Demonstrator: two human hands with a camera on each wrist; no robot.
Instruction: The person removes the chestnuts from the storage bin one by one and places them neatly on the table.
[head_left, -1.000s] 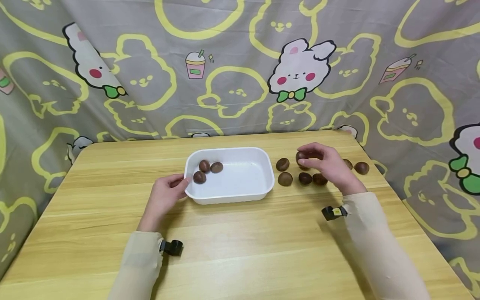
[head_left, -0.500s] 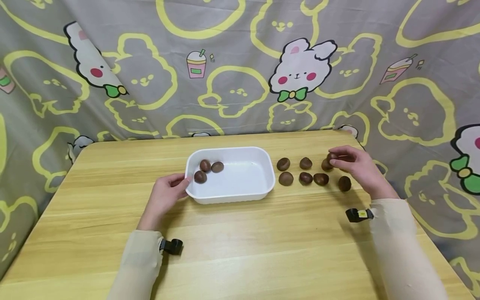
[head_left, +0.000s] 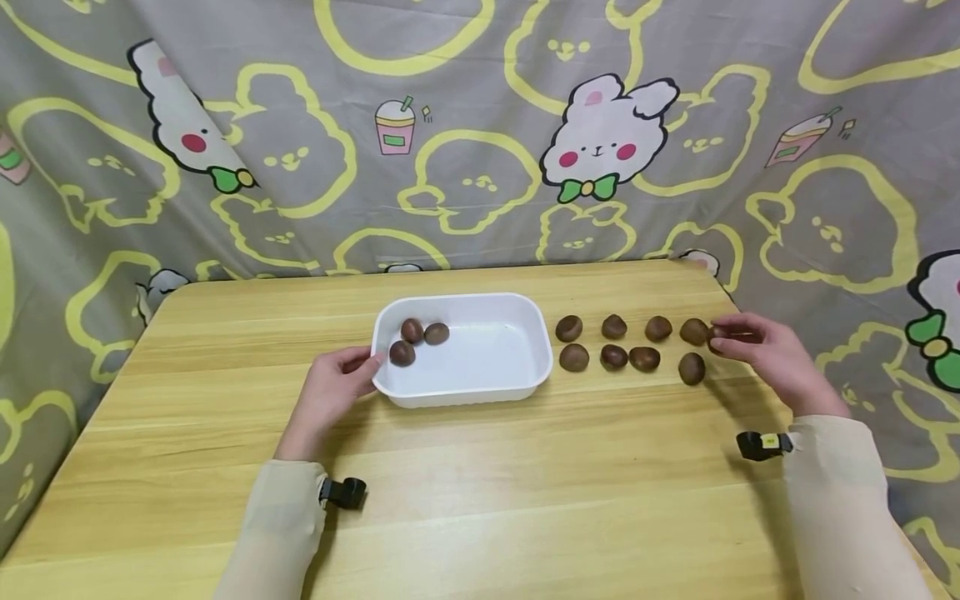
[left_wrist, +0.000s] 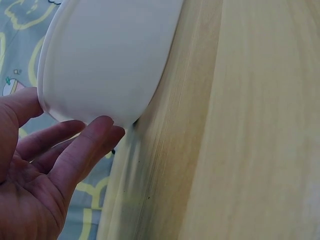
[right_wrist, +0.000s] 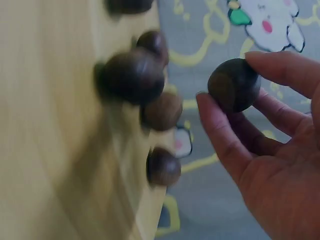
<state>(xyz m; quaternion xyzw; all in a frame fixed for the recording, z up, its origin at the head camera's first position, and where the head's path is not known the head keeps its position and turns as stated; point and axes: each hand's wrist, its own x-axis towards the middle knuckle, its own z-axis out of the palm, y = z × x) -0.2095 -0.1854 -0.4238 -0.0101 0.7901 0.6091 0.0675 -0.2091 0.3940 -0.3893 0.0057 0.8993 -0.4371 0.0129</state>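
My right grip [head_left: 772, 357] pinches one chestnut [right_wrist: 235, 86] just right of the loose chestnuts [head_left: 693, 332]; I'd move it without nudging them, my left grip [head_left: 341, 385] pinching the white tray [head_left: 459, 395] steady by its left end.

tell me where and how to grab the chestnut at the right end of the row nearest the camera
The chestnut is probably best pinched by its rounded left and right sides, coming from above: bare table shows on both flanks, while another chestnut sits close behind it, crowding the far side.
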